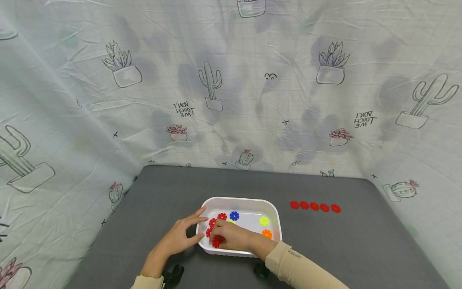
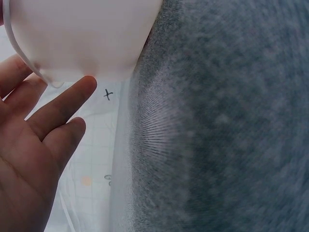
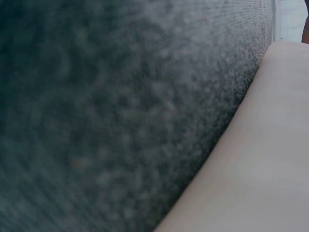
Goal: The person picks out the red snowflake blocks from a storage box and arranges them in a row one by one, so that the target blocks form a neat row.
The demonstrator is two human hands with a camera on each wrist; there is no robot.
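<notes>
A white plastic tray [image 1: 249, 203] holds notched plastic snowflake discs, with several red discs [image 1: 221, 216] at its left end. Inside it, my right hand [image 1: 232, 236] reaches down with bent fingers among the red ones. Its fingertips are partly hidden, so a grip on a disc cannot be made out. At the tray's left side is my left hand [image 1: 177, 237], fingers spread and fairly straight, the fingertips by the rim. In the left wrist view, a fingertip of the left hand [image 2: 29, 145] meets the tray's outer wall [image 2: 87, 43]. The right wrist view shows no fingers clearly.
Also in the tray are a blue disc [image 1: 234, 216], a yellow disc [image 1: 264, 221] and an orange disc [image 1: 267, 233]. A row of several red discs [image 1: 315, 206] lies on the grey tabletop [image 1: 325, 245] to the right. A cactus-print curtain [image 1: 231, 100] hangs behind.
</notes>
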